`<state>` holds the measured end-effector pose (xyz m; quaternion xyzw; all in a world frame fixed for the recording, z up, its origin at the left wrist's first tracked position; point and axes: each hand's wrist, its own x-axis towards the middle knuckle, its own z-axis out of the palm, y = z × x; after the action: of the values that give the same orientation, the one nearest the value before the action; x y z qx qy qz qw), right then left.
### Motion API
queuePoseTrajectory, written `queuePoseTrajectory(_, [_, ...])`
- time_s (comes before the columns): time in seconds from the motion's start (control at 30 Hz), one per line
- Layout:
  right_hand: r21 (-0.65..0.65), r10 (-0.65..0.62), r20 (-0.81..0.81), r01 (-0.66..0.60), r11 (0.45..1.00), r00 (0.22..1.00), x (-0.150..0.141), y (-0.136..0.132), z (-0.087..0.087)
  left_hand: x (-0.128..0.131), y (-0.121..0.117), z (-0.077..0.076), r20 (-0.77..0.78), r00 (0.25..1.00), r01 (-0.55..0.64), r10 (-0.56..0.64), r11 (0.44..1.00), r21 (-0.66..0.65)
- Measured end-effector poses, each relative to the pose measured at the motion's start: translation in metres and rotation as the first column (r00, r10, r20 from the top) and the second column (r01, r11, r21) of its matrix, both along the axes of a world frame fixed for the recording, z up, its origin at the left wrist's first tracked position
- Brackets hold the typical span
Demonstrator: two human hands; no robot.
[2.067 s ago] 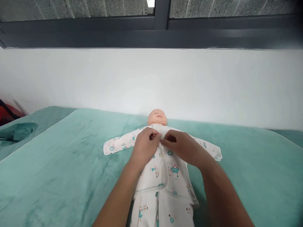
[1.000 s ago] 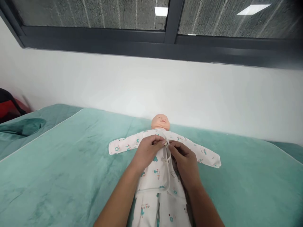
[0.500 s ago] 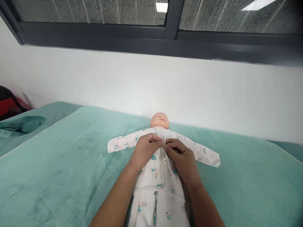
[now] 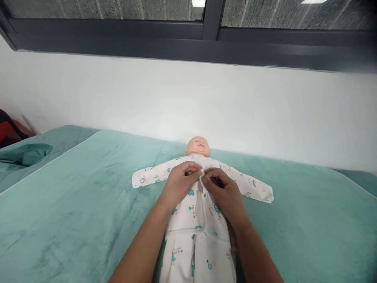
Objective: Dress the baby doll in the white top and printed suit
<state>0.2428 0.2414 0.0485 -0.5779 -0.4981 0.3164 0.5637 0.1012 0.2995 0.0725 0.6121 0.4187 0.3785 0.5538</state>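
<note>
Doll: we are looking down at a baby doll (image 4: 198, 146) lying on its back on the bed (image 4: 73, 204), head toward the far wall (image 4: 188, 106), sleeves spread out to left and right.
Jacket: we are working on the doll's white printed jacket (image 4: 193, 208), which is covering the chest; its front edges are meeting in the middle, just below the collar.
Left hand: our left hand (image 4: 178, 184) is resting on the left side of the chest, its fingers (image 4: 193, 167) curling in and pinching the jacket's front edge.
Right hand: our right hand (image 4: 225, 192) is lying on the right side of the chest, its fingers (image 4: 210, 175) narrowing onto the opposite edge, touching the left fingertips at the closure.
Trousers: matching printed trousers (image 4: 197, 259) are showing at the near edge, between our forearms.
Surroundings: a dark window frame (image 4: 188, 39) is running above the wall; a folded teal cloth (image 4: 25, 154) is sitting at the far left, well apart.
</note>
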Motion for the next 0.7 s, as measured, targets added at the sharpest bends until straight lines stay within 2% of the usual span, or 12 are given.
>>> queuePoseTrajectory(0.13, [-0.076, -0.057, 0.008, 0.058, 0.995, 0.998, -0.0027, -0.0021, 0.0026, 0.0009, 0.0017, -0.0055, 0.089, 0.996, 0.009, -0.005, 0.999, -0.046])
queuePoseTrajectory(0.27, [-0.089, -0.080, 0.014, 0.081, 0.993, 0.997, -0.0023, 0.0017, -0.0010, 0.0014, 0.0023, -0.0080, 0.112, 0.993, 0.045, -0.042, 0.999, -0.030])
queuePoseTrajectory(0.53, [-0.121, -0.074, 0.011, 0.075, 0.990, 0.997, 0.0018, 0.0065, -0.0033, 0.0009, 0.0001, -0.0040, 0.014, 0.999, 0.052, -0.052, 0.998, 0.028])
queuePoseTrajectory(0.7, [-0.079, -0.072, 0.002, 0.072, 0.994, 0.997, 0.0019, 0.0078, -0.0040, 0.0005, -0.0029, -0.0043, -0.038, 0.999, 0.017, -0.015, 0.999, 0.052])
